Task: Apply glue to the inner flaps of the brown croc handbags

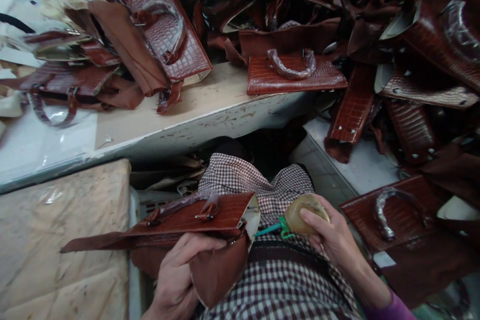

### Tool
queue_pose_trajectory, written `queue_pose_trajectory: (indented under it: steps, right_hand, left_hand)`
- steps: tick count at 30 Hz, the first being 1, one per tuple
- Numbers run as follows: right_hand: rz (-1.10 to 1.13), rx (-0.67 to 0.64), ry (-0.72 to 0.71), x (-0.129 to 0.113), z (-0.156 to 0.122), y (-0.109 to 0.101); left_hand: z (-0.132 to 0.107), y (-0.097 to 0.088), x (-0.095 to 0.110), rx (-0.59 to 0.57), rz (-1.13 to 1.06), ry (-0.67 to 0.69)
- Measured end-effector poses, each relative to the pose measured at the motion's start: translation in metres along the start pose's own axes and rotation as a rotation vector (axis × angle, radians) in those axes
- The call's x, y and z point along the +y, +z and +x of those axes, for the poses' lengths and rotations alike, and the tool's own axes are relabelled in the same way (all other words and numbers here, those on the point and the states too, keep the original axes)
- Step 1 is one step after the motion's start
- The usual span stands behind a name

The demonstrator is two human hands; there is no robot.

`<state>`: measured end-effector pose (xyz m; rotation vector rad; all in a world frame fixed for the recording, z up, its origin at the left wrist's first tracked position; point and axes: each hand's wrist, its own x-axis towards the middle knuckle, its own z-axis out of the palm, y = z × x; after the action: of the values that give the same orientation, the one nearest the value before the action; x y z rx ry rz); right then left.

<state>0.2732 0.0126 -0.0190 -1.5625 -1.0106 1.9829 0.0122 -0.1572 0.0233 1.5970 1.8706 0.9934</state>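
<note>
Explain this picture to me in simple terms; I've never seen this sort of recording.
There's no machine here, just a person's two bare hands, filmed by a camera worn on their head, looking forward and down. The left hand holds a reddish-brown bag over the lap. The right hand grips a rounded, yellowish bottle; its thin blue-green spout points at the bag's open end. Ahead, similar bags lie on a workbench, some with plastic-wrapped handles.
</note>
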Motion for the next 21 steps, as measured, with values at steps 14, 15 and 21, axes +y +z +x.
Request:
queue_pose_trajectory:
  steps: [14, 15, 21]
  right_hand:
    - [0.002, -0.041, -0.007, 0.003, 0.001, 0.002]
    - [0.002, -0.046, -0.001, 0.003, 0.001, 0.002]
    - [-0.2, 0.077, -0.071, -0.004, 0.012, -0.003]
  left_hand:
    - [-0.001, 0.0, -0.005, 0.018, -0.025, 0.003]
    - [-0.002, 0.0, -0.005, 0.003, -0.021, -0.009]
    - [0.002, -0.001, -0.002, -0.003, -0.042, -0.031]
